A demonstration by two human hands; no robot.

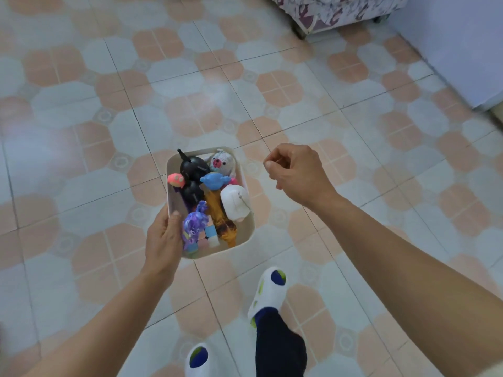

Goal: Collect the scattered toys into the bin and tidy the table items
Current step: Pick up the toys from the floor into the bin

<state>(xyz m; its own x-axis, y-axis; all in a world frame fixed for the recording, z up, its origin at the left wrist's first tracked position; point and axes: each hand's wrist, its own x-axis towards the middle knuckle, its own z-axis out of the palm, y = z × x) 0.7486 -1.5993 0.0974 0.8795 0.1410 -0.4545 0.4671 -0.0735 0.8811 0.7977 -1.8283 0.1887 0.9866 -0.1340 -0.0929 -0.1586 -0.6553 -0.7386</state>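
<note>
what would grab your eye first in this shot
The cream bin, crammed with toys, is held mid-frame, with the left hand gripping its near-left rim. Just right of it the right hand hovers with fingers curled and nothing visible in it. Below, white spotted clogs stand on peach-and-white floor tiles.

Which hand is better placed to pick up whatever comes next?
Right. The right hand holds nothing beside the white rectangular plastic bin of toys; the left hand is occupied gripping its rim.

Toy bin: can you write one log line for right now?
bin: holds toys, above floor | left hand: grips bin rim | right hand: curled, empty
</note>
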